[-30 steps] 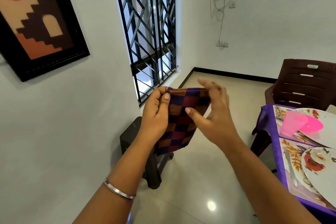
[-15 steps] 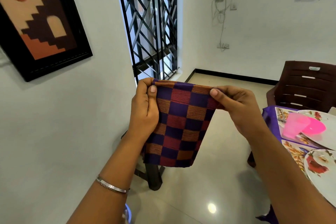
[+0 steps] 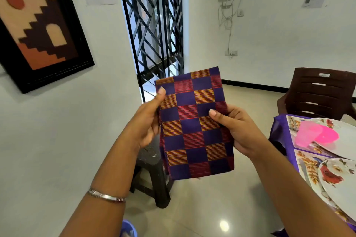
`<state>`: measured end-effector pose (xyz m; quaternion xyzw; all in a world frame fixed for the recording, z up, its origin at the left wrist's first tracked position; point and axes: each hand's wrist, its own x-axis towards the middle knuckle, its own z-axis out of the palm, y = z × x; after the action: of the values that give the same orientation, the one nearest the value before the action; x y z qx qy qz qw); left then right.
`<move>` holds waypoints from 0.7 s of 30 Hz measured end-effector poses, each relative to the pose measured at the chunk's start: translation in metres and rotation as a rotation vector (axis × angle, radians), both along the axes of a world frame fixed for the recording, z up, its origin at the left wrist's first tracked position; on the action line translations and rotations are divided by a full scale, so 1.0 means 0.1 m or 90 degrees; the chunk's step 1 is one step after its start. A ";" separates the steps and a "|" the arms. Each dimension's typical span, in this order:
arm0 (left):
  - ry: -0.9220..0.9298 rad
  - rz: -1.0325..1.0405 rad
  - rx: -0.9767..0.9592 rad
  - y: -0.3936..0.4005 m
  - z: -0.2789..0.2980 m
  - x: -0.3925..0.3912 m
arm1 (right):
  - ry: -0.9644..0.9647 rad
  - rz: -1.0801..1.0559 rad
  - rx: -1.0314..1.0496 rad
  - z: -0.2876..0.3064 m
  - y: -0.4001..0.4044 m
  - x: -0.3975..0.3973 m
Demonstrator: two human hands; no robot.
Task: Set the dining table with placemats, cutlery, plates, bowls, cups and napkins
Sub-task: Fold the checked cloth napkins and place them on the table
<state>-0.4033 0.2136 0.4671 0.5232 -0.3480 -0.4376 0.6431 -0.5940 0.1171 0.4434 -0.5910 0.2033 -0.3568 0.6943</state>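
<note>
Soft checked napkin (image 3: 194,123): I'm pinching both side edges, left hand (image 3: 144,123) and right hand (image 3: 237,131); probably folded, light, floppy.

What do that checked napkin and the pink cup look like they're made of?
Checked napkin: looks like woven cloth with a matte finish; fine orange and red thread stripes show in its squares, and it hangs folded and limp between the hands. Pink cup: probably plastic, translucent and smooth, with light glowing through its wall.
</note>
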 end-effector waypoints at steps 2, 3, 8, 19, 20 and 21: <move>-0.037 -0.073 0.015 0.05 -0.08 0.00 | 0.014 -0.029 0.013 0.01 -0.04 -0.02; -0.044 -0.091 0.019 0.06 -0.12 0.01 | 0.022 -0.037 0.020 0.01 -0.05 -0.02; -0.080 -0.118 0.042 0.06 -0.22 0.06 | 0.057 -0.048 0.056 -0.04 -0.08 0.00; -0.263 -0.183 0.046 0.06 -0.29 0.18 | 0.263 0.103 -0.105 -0.14 -0.19 -0.20; -0.257 -0.175 0.038 0.06 -0.30 0.19 | 0.249 0.103 -0.110 -0.15 -0.19 -0.21; -0.249 -0.165 0.026 0.06 -0.30 0.20 | 0.224 0.097 -0.111 -0.17 -0.19 -0.22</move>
<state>-0.3837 0.2196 0.4373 0.5620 -0.5210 -0.4138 0.4914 -0.6156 0.0977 0.4264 -0.7157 0.2446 -0.2108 0.6193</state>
